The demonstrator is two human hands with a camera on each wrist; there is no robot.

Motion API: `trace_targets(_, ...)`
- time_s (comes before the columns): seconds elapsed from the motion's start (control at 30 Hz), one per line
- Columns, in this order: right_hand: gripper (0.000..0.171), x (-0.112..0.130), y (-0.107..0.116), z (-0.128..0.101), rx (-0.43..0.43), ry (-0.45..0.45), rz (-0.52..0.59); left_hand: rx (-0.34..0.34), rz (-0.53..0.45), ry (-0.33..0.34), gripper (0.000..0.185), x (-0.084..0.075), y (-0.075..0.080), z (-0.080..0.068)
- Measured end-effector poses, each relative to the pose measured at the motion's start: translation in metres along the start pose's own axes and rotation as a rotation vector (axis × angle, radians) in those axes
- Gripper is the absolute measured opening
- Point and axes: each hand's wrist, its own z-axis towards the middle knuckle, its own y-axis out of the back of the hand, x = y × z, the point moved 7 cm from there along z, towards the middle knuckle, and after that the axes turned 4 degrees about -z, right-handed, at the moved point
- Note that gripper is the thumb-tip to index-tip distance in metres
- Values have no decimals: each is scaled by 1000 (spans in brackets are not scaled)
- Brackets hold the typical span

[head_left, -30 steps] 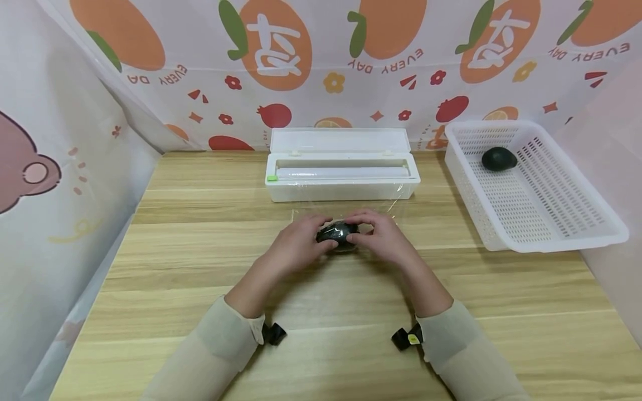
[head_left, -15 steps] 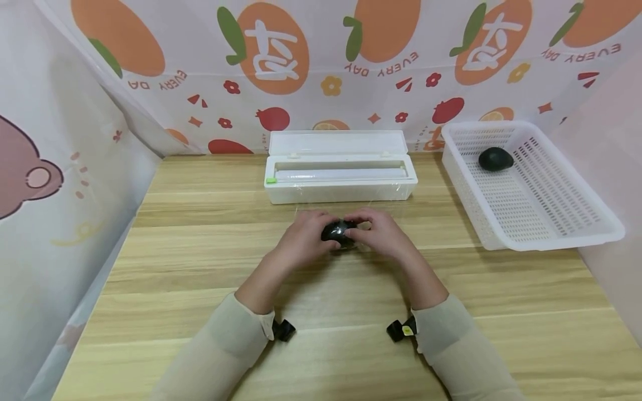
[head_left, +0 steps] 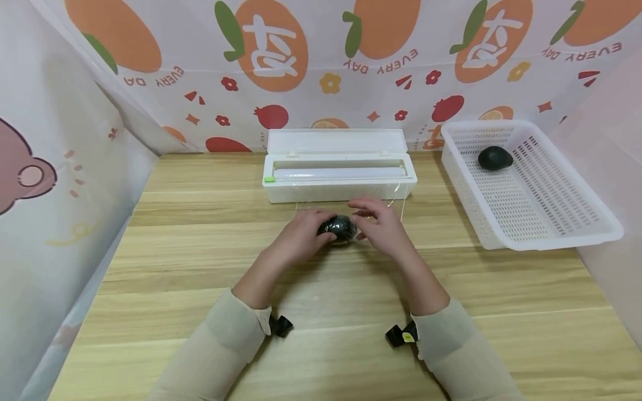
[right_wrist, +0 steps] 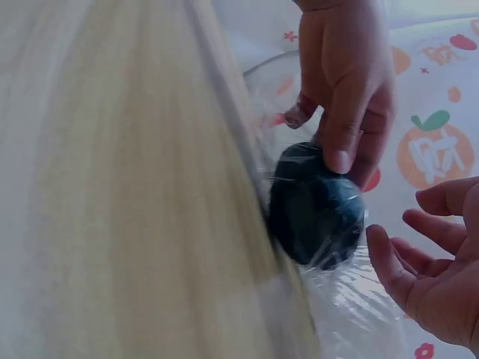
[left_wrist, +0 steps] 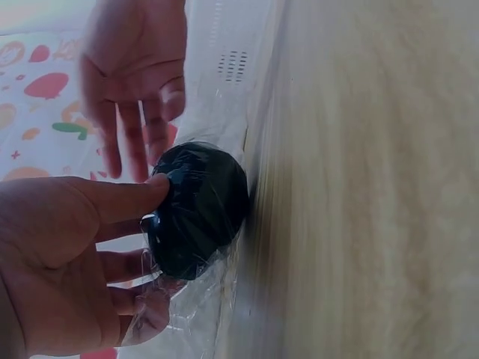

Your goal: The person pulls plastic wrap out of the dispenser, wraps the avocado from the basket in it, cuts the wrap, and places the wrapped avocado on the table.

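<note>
A dark green avocado (head_left: 341, 227), partly covered in clear plastic wrap (right_wrist: 359, 310), is on the wooden table in front of the wrap dispenser (head_left: 338, 193). My left hand (head_left: 301, 235) grips its left end, the thumb pressing on its skin in the left wrist view. My right hand (head_left: 380, 229) hovers at the avocado's right end, fingers spread and loosely bent. In the right wrist view, a small gap shows between that hand and the fruit. Film stretches from the avocado toward the dispenser, its edges hard to make out.
The white dispenser has its lid (head_left: 337, 141) raised, a film roll (head_left: 343, 173) inside and a green slider (head_left: 270, 179) at its left. A white perforated basket (head_left: 546, 242) at the right holds another avocado (head_left: 495, 159). A printed cloth hangs behind the table.
My right hand has come off the avocado and moved slightly away and to the right, its fingers spreading. My left hand keeps its grip on the fruit.
</note>
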Motion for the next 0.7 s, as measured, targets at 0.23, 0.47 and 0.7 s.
trace_targets(0.23,28,-5,-5,3,28,-7,-114,33,-21,25,46,4,-1,0)
trace_targets(0.47,29,-11,-6,7,81,36,-297,37,-29,30,45,6,-1,0)
trace_targets(0.7,40,-18,-10,10,150,41,-325,47,-34,44,48,8,-2,-1)
